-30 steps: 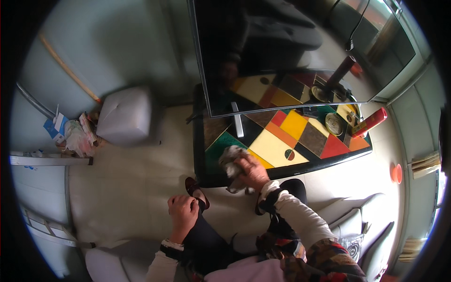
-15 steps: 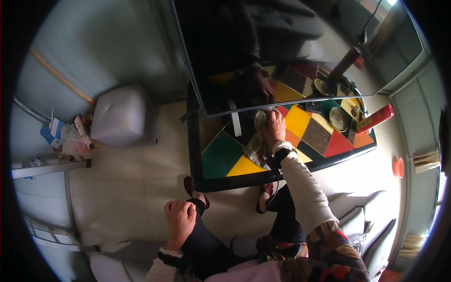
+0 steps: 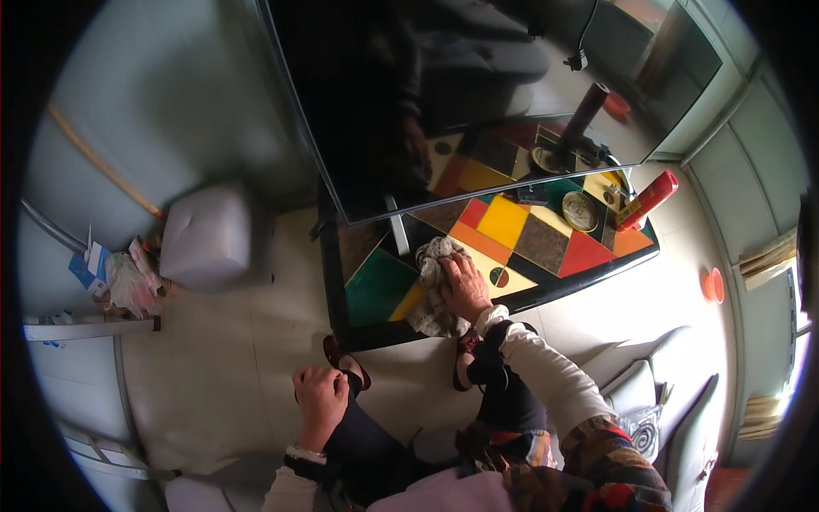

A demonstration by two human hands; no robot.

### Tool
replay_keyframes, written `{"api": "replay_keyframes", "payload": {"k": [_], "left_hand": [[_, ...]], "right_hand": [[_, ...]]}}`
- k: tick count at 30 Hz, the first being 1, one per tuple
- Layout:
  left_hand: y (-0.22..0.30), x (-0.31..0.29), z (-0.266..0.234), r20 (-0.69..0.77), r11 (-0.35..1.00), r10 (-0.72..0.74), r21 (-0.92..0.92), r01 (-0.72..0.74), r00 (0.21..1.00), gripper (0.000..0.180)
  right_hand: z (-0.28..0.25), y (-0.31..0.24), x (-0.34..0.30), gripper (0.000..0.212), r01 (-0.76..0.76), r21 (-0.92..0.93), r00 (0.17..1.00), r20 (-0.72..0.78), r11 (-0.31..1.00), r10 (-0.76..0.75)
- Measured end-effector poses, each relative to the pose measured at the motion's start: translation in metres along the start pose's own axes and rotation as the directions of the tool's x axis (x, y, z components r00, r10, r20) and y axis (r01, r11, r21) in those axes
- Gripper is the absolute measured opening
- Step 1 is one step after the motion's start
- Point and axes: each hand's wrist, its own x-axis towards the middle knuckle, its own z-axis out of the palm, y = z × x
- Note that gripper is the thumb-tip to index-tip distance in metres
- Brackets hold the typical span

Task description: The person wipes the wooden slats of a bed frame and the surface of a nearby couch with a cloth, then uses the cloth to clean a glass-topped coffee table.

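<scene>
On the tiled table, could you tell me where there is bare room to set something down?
The green tile left of the cloth under the right hand is bare, as are the red and brown tiles toward the ashtray. The far right corner is crowded: ashtray and red bottle.

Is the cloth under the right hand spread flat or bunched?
Bunched: the cloth lies crumpled in folds under the right hand on the tiled table.
</scene>
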Motion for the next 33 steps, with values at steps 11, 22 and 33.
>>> {"api": "replay_keyframes", "payload": {"k": [11, 22, 33], "left_hand": [[-0.004, 0.003, 0.001, 0.049, 1.000, -0.024, -0.001, 0.024, 0.999, 0.009], [0.001, 0.008, -0.005, 0.005, 0.999, -0.039, 0.032, 0.039, 0.999, 0.008], [-0.014, -0.010, 0.006, -0.081, 0.999, -0.043, 0.006, 0.044, 0.996, 0.008]], "right_hand": [[0.019, 0.038, 0.107, 0.048, -0.086, -0.023, 0.951, -0.299, 0.996, 0.075], [-0.017, 0.100, 0.091, 0.051, -0.183, -0.008, 0.953, -0.246, 0.983, 0.176], [-0.042, 0.116, 0.010, 0.058, -0.411, -0.050, 0.889, -0.243, 0.910, 0.388]]}}
